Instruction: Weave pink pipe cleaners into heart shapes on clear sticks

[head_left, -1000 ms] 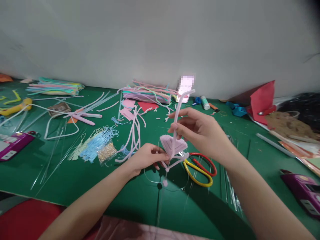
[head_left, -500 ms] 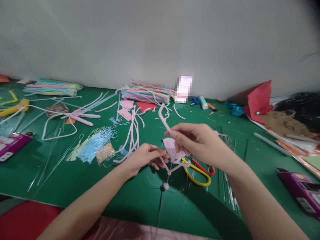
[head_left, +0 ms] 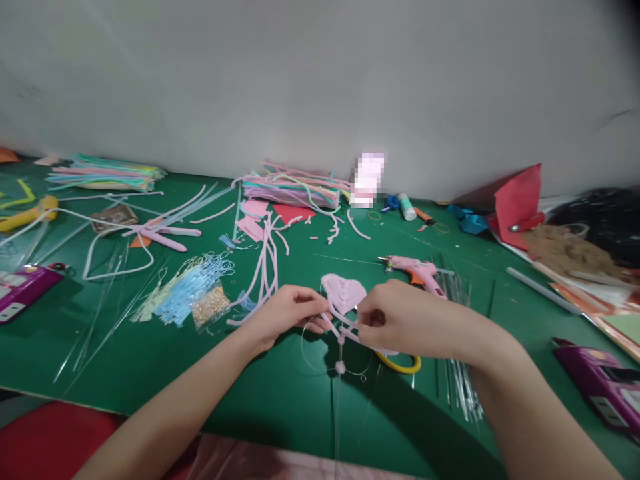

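Note:
A small pink fan-shaped piece made of pipe cleaners (head_left: 343,294) is held just above the green mat (head_left: 280,400) at the centre. My left hand (head_left: 287,314) pinches its left lower edge. My right hand (head_left: 400,323) is closed round the pink pipe cleaner strand at its right lower side, fingers curled tight. A thin stem with a pink bead (head_left: 340,366) hangs below the piece. Yellow-and-red scissors (head_left: 400,363) lie mostly hidden under my right hand.
A pink glue gun (head_left: 415,269) lies behind my right hand. Loose pink pipe cleaners (head_left: 265,267), a blue tassel bundle (head_left: 193,287), stacked coloured pipe cleaners (head_left: 295,187), thin wires (head_left: 457,387) and purple boxes (head_left: 603,383) (head_left: 23,287) lie around. Red paper (head_left: 517,200) stands at the right.
My right hand has come down from holding the pipe cleaner upright and now grips it low beside the fan piece. The long end no longer sticks up. The glue gun has come into sight.

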Demonstrator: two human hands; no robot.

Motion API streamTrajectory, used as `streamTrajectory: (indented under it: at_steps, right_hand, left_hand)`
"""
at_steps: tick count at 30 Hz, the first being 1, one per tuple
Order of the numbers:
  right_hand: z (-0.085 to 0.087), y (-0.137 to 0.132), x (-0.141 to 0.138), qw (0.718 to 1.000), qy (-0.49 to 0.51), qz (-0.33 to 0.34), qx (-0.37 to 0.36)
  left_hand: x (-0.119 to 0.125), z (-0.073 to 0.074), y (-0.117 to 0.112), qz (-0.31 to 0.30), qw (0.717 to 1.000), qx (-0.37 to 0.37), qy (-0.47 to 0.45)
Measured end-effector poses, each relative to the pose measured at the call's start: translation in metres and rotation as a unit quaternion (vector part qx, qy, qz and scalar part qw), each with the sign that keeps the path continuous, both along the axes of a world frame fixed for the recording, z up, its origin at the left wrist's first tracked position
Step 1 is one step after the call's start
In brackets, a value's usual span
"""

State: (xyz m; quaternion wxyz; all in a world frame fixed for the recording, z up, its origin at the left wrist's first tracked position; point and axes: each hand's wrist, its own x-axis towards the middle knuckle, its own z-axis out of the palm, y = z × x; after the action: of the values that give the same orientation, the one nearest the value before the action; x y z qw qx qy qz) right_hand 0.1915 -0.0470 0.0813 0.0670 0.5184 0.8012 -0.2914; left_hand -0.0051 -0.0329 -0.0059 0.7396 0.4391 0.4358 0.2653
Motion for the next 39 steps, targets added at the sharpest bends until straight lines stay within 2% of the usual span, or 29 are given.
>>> streamTrajectory:
  at_steps: [3,6,9,14,17,20,23,24,27,30,33,37,39]
  right_hand:
    - [-0.001,0.004,-0.003,1.0,-0.003,0.002,-0.026]
    - [-0.001,0.012,-0.005,0.999,-0.009,-0.002,-0.041]
    - [-0.001,0.022,-0.009,0.999,-0.015,0.023,-0.039]
    - [-0.004,0.04,-0.023,0.999,-0.012,0.049,0.014]
    - [-0.003,0.045,-0.024,0.994,0.051,-0.021,0.09]
    - [0.0,0.034,-0.009,0.977,0.13,-0.098,0.138]
    - [-0.004,0.005,0.013,0.95,0.168,-0.186,0.188]
    - [-0.008,-0.006,0.019,0.947,0.172,-0.2,0.183]
    - [-0.027,-0.039,0.028,0.959,0.171,-0.186,0.129]
    - [-0.046,-0.056,0.024,0.961,0.185,-0.156,0.137]
    - [-0.057,-0.056,0.018,0.956,0.204,-0.121,0.169]
    - [-0.061,-0.05,0.017,0.965,0.189,-0.073,0.168]
    - [-0.063,-0.049,0.018,0.964,0.166,-0.059,0.198]
  left_hand:
    - [0.001,0.0,0.0,-0.011,0.999,0.024,0.028]
    - [0.002,-0.002,-0.001,-0.001,0.992,0.076,0.103]
    - [0.003,-0.004,-0.002,0.013,0.982,0.129,0.139]
    - [0.006,-0.005,-0.003,0.001,0.986,0.127,0.109]
    - [0.007,-0.005,-0.002,0.019,0.989,0.119,0.088]
    - [0.006,-0.005,-0.001,0.04,0.987,0.125,0.089]
    - [0.003,-0.006,-0.001,0.037,0.986,0.138,0.08]
    - [0.002,-0.007,0.0,0.034,0.987,0.141,0.071]
    - [0.001,-0.008,0.0,0.028,0.988,0.142,0.05]
    - [0.002,-0.007,0.0,0.02,0.987,0.15,0.048]
    - [0.004,-0.004,0.0,0.015,0.986,0.155,0.062]
    - [0.005,-0.001,0.0,0.028,0.984,0.157,0.084]
    - [0.005,-0.002,0.001,0.031,0.983,0.158,0.087]
